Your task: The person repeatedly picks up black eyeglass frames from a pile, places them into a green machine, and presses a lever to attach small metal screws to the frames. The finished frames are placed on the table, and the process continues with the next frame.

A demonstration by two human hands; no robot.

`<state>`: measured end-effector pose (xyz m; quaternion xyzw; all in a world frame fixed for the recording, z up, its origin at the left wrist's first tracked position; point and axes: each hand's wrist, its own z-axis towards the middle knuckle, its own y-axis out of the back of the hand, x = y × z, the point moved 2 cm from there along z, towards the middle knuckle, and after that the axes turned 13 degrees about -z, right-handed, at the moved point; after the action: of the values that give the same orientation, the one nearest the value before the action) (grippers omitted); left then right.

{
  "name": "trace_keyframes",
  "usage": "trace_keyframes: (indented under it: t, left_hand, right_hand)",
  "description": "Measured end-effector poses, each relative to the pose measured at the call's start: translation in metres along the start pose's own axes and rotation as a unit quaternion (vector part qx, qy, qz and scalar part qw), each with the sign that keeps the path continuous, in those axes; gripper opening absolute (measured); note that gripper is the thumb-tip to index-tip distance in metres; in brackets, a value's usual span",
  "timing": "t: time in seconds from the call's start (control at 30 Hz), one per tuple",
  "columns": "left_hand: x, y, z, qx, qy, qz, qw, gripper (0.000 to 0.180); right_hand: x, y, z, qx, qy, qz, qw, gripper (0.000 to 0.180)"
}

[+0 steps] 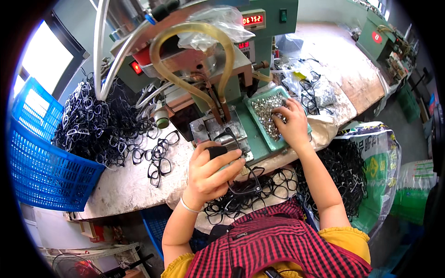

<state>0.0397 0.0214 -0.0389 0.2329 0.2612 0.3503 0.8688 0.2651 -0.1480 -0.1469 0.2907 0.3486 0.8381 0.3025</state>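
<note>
My left hand point(208, 176), a black cover on one finger, is closed on a black eyeglass frame point(252, 187). It holds the frame at the metal fixture point(236, 134) of a bench machine, just below two copper-coloured electrode tips point(220, 111). Part of the frame is hidden behind my fingers. To the right, my right hand point(294, 127) reaches into a green tray point(271, 144) of small shiny metal parts point(265, 113). Its thumb and fingers are drawn together among the parts; whatever they pinch is too small to make out.
A big heap of black eyeglass frames point(92, 125) lies at left beside a blue basket point(55, 162). More frames point(269, 185) lie along the near edge before my apron. An open sack point(380, 171) stands at right. Yellowish hose point(194, 28) loops over the machine. Plastic bags point(324, 90) lie behind the tray.
</note>
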Motion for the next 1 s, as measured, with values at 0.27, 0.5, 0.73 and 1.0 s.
trace_keyframes:
  t: [0.27,0.5,0.73,1.0]
  left_hand:
    - [0.0,0.001,0.002,-0.009,0.029,-0.022,0.999,0.023]
    - [-0.023,-0.009,-0.046,-0.055,0.1,0.04,0.993,0.042]
    - [-0.001,0.083,-0.14,-0.414,0.313,0.136,0.844,0.024]
    - [0.074,0.113,-0.154,-0.115,0.388,0.261,0.876,0.016]
  right_hand:
    - [0.032,-0.005,0.01,0.012,0.134,0.061,0.989,0.02]
    - [0.013,-0.011,0.026,-0.021,0.116,0.029,0.993,0.018]
    - [-0.03,-0.005,-0.021,-0.017,-0.311,0.471,0.825,0.011]
    - [0.011,-0.015,0.024,0.02,-0.172,0.269,0.947,0.019]
